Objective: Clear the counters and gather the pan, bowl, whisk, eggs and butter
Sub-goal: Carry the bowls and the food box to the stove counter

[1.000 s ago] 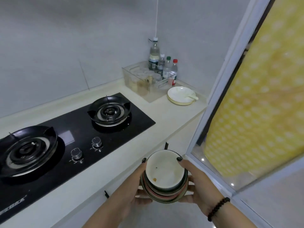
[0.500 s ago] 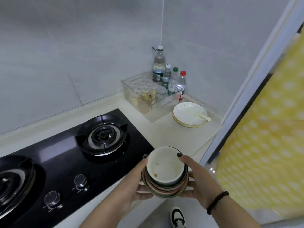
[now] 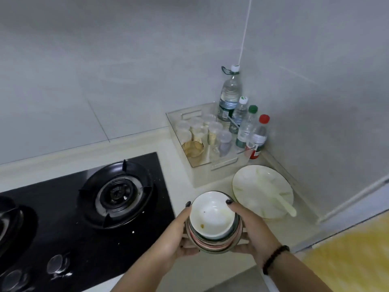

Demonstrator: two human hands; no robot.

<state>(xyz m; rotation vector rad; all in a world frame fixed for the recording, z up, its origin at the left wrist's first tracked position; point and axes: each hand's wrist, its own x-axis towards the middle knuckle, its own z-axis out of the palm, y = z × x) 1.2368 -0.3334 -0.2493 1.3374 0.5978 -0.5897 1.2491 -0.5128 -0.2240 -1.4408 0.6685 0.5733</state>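
Head view: a stack of bowls [image 3: 212,224], the top one white and soiled, is held above the counter edge [image 3: 181,169] between the stove and a plate. It is gripped by the left hand [image 3: 179,237] and right hand [image 3: 254,230], fingers curled under and thumbs hooked over the rim. The plate [image 3: 261,186], bearing a spoon [image 3: 284,205], lies just right. A clear tray [image 3: 189,119] of jars and bottles stands behind.

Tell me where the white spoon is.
In the head view, the white spoon lies on the stacked plates at the counter's right end, just right of the held bowls.
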